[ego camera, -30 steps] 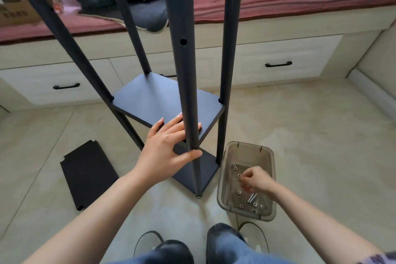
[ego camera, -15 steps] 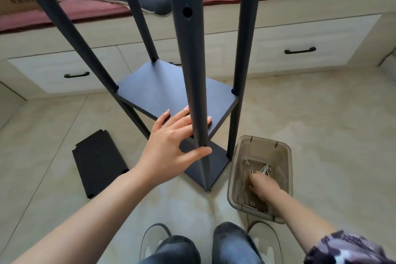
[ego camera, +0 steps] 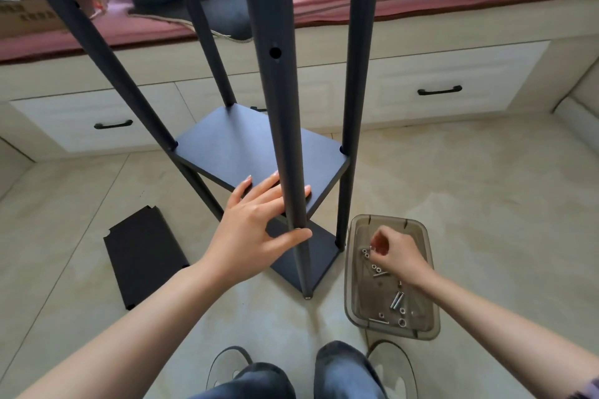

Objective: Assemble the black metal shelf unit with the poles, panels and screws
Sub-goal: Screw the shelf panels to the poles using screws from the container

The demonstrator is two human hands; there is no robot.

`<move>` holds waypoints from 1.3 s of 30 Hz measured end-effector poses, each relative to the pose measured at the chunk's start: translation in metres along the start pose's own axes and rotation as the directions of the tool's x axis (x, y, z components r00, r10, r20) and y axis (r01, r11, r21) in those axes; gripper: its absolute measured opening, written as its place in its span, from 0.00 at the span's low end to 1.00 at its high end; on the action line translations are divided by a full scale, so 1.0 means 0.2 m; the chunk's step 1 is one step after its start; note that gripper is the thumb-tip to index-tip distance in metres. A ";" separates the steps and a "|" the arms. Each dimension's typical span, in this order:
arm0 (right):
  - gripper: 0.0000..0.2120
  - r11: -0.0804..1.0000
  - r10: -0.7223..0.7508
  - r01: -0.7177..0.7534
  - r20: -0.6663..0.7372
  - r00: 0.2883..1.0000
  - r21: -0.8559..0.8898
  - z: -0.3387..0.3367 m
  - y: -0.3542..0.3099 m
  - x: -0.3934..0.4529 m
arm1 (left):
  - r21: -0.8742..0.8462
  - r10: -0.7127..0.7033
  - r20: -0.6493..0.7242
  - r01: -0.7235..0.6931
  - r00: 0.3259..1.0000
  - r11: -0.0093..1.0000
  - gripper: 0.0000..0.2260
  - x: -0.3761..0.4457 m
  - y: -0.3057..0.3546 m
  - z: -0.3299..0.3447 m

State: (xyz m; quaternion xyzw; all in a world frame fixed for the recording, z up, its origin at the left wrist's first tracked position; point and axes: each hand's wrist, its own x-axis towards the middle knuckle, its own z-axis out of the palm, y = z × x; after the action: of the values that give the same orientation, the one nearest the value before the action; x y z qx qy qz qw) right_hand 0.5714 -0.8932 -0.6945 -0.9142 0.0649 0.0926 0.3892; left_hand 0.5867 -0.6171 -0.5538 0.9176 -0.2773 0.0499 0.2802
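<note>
Two panels fixed on four poles, and a screw being fetched for the near corner.

Step in hand, as I judge it: securing the second panel to the nearest pole, with one loose panel lying flat on the floor to the left, yet to be fitted. The left hand steadies the joint, its fingers straight and spread on the panel's near edge, thumb pressed against the pole's near side. The right hand hovers in the clear plastic tub to the right of the frame, fingertips pinched together over the screws; whether a screw is actually held, I cannot tell. Next comes carrying a screw to the pole's hole at panel height and seating it straight while the left hand keeps the panel level.
</note>
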 end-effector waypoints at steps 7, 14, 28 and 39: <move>0.10 0.623 0.207 -0.093 -0.049 0.977 0.776 -0.14 -0.43 -0.09 | 0.027 -0.021 0.043 0.020 0.999 0.999 0.29 0.01 0.02 -0.02; 0.13 0.162 0.010 -0.153 0.153 0.988 0.975 -0.24 -0.78 -0.18 | 0.013 -0.038 0.079 0.037 0.996 0.999 0.30 0.02 0.03 -0.04; 0.12 0.222 -0.113 -0.118 0.146 0.983 0.968 -0.24 -0.94 -0.20 | -0.011 -0.082 0.084 0.083 0.993 0.996 0.26 -0.03 -0.02 -0.18; 0.13 0.354 -0.258 -0.062 0.162 0.953 0.933 -0.10 -1.34 -0.18 | -0.216 -0.259 -0.100 0.233 0.961 0.948 0.26 -0.28 -0.17 -0.42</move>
State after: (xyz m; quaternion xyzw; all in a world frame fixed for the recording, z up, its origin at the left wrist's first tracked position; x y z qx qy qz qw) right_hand 0.5898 -0.7219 -0.4854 -0.5118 -0.0052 0.1445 0.8469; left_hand 0.5633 -0.5214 -0.5134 0.9067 -0.1455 0.0445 0.3934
